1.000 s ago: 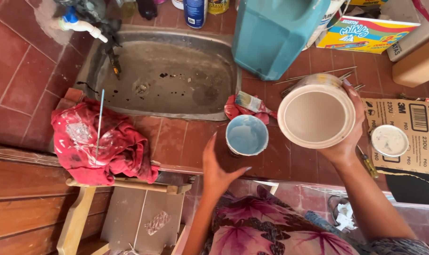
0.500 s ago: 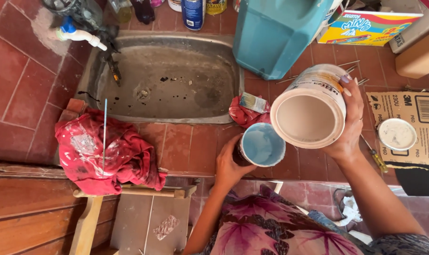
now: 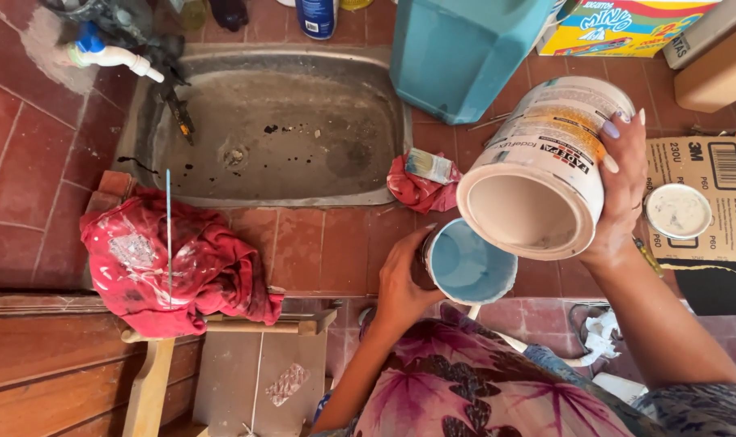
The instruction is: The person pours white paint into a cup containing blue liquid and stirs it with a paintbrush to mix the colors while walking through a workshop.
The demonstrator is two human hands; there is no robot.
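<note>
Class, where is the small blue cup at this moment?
In the head view, the small blue cup is held in the left hand, right of centre, just below the tilted white paint can.

Light blue paint cup point(image 3: 469, 265), white paint can point(image 3: 542, 174), red paint-stained rag point(image 3: 174, 267), teal jug point(image 3: 465, 53)

A red-tiled counter point(image 3: 303, 251) fills the frame, with a grimy metal sink point(image 3: 279, 129) sunk into its upper left. A paint-smeared red cloth point(image 3: 174, 267) lies at the left edge, and a smaller red rag point(image 3: 412, 190) sits centre. A blue plastic container point(image 3: 457, 57) stands at top; a cardboard box point(image 3: 708, 162) carrying a round lid point(image 3: 677, 210), perhaps from a paint can, lies right.
</note>
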